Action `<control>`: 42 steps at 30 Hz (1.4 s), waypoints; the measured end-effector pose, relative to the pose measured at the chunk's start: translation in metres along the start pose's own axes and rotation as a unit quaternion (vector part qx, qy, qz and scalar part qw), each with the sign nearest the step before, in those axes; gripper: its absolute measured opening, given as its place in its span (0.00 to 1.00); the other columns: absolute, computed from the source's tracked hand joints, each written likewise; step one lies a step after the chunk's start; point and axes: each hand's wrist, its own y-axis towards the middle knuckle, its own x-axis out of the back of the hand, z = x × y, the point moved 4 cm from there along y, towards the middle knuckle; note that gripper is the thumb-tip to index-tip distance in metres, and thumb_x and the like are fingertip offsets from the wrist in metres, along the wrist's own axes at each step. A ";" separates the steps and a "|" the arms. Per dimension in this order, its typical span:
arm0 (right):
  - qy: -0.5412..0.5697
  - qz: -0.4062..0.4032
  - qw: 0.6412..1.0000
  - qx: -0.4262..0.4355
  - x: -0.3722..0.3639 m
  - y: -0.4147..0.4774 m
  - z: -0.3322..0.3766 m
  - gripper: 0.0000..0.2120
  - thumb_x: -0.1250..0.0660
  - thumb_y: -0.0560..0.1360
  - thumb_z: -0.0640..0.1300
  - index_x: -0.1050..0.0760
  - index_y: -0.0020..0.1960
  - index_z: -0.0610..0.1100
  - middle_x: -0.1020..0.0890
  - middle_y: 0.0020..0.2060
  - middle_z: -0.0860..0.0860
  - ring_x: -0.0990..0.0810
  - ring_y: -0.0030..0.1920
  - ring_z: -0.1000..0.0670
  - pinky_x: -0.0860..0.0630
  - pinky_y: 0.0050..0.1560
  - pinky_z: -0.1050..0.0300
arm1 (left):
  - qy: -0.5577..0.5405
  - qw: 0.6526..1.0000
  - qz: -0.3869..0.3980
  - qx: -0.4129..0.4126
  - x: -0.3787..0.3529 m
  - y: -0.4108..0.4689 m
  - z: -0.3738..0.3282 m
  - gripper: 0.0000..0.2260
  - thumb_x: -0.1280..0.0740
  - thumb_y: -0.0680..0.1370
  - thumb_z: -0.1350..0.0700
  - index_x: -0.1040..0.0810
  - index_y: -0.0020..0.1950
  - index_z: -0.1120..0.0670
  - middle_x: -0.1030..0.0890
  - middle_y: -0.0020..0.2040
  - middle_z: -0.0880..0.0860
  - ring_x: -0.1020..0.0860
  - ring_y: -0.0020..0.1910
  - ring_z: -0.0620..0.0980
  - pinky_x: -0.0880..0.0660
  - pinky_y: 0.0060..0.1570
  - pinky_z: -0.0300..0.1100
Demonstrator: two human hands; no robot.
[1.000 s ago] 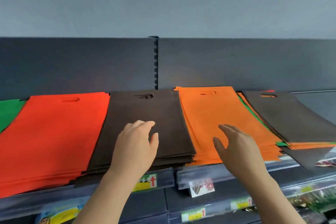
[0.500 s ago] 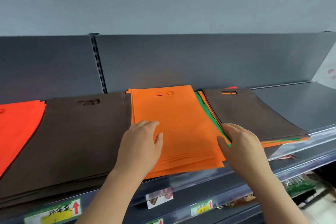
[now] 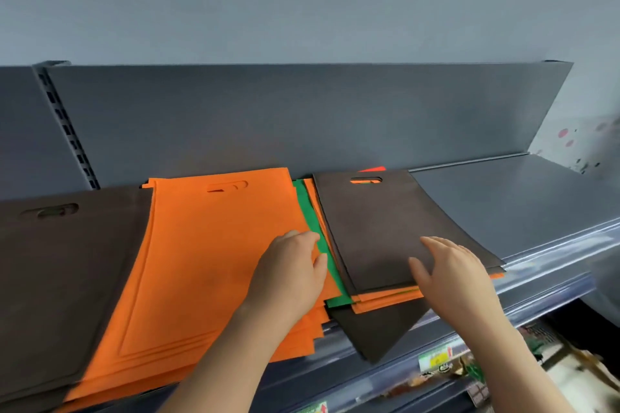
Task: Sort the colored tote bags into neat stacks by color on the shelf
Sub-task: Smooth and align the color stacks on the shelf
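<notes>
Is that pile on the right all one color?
No: under the top brown bag lie orange bags and a green bag.

Shop: grey metal gondola shelf (image 3: 503, 204), slotted upright (image 3: 67, 131) far left of fingers (image 3: 446, 246), price labels (image 3: 436, 360) on rail below them.

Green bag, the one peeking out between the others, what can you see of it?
Only a thin strip of the green bag shows. It looks like flat, soft fabric, lying slanted in the mixed pile, under orange bags and the dark brown bag, beside the orange stack. Its near corner sticks out. The thumb of the left hand lies across it.
</notes>
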 end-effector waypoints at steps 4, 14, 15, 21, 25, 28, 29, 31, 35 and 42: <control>-0.027 0.043 0.999 0.008 -0.004 0.028 -0.034 0.13 0.39 0.77 0.50 0.24 0.55 0.43 0.20 0.53 0.48 0.23 0.56 0.45 0.30 0.54 0.55 | 0.013 0.998 0.030 0.058 -0.032 0.014 -0.013 0.16 0.38 0.79 0.50 0.26 0.65 0.54 0.22 0.58 0.52 0.25 0.57 0.51 0.29 0.57 0.43; -0.011 0.058 0.995 0.082 -0.028 0.044 -0.051 0.11 0.42 0.78 0.50 0.23 0.48 0.46 0.20 0.51 0.54 0.23 0.52 0.49 0.30 0.45 0.57 | -0.070 0.979 0.027 0.191 -0.055 0.028 -0.020 0.16 0.32 0.75 0.52 0.28 0.62 0.53 0.20 0.56 0.52 0.22 0.53 0.53 0.26 0.52 0.44; 0.007 0.056 0.994 0.094 -0.029 0.043 -0.050 0.11 0.42 0.78 0.49 0.22 0.50 0.46 0.20 0.52 0.54 0.23 0.53 0.49 0.29 0.47 0.57 | -0.085 0.976 0.018 0.199 -0.054 0.028 -0.020 0.21 0.31 0.75 0.54 0.30 0.67 0.55 0.21 0.59 0.52 0.23 0.56 0.53 0.27 0.54 0.44; 0.043 0.036 0.995 0.086 -0.025 0.048 -0.070 0.13 0.37 0.76 0.53 0.24 0.47 0.43 0.21 0.49 0.48 0.23 0.54 0.44 0.28 0.52 0.53 | -0.118 0.969 -0.044 0.210 -0.047 0.028 -0.025 0.29 0.31 0.74 0.62 0.37 0.73 0.55 0.21 0.53 0.48 0.23 0.55 0.52 0.28 0.54 0.44; -0.033 0.047 0.997 0.056 -0.030 0.047 -0.080 0.19 0.45 0.76 0.62 0.33 0.40 0.46 0.23 0.43 0.50 0.23 0.50 0.45 0.30 0.53 0.53 | -0.104 0.970 -0.023 0.217 -0.052 0.026 -0.028 0.24 0.35 0.77 0.59 0.35 0.73 0.56 0.26 0.66 0.53 0.27 0.64 0.52 0.30 0.59 0.41; -0.071 0.037 0.994 0.077 -0.024 0.045 -0.080 0.19 0.47 0.77 0.61 0.32 0.40 0.47 0.20 0.44 0.51 0.22 0.49 0.47 0.31 0.56 0.54 | -0.073 0.972 0.010 0.224 -0.059 0.027 -0.031 0.28 0.36 0.79 0.57 0.42 0.76 0.55 0.35 0.74 0.54 0.35 0.72 0.52 0.36 0.67 0.44; -0.084 0.039 0.993 0.080 -0.021 0.045 -0.080 0.18 0.48 0.78 0.60 0.32 0.40 0.48 0.20 0.44 0.51 0.22 0.49 0.47 0.32 0.56 0.54 | -0.068 0.973 0.015 0.222 -0.059 0.027 -0.033 0.29 0.36 0.79 0.57 0.44 0.77 0.55 0.36 0.74 0.54 0.36 0.72 0.52 0.37 0.68 0.44; -0.087 0.046 0.992 0.081 -0.019 0.046 -0.082 0.17 0.48 0.78 0.59 0.33 0.40 0.48 0.20 0.46 0.51 0.22 0.49 0.48 0.32 0.55 0.55 | -0.064 0.972 0.019 0.224 -0.061 0.029 -0.038 0.30 0.35 0.78 0.56 0.45 0.77 0.55 0.36 0.74 0.54 0.35 0.72 0.52 0.36 0.66 0.43; -0.058 0.066 0.995 0.050 -0.022 0.045 -0.086 0.17 0.46 0.78 0.59 0.28 0.46 0.47 0.22 0.50 0.49 0.24 0.53 0.45 0.30 0.55 0.53 | -0.040 0.971 0.023 0.234 -0.064 0.033 -0.046 0.31 0.33 0.77 0.58 0.45 0.76 0.56 0.33 0.72 0.56 0.33 0.69 0.55 0.33 0.64 0.43; -0.042 0.088 0.995 0.027 -0.019 0.051 -0.089 0.19 0.44 0.76 0.61 0.27 0.57 0.50 0.23 0.55 0.51 0.27 0.59 0.46 0.38 0.63 0.50 | -0.056 0.970 0.031 0.233 -0.062 0.031 -0.050 0.35 0.31 0.75 0.59 0.46 0.77 0.55 0.37 0.74 0.54 0.35 0.71 0.54 0.35 0.66 0.44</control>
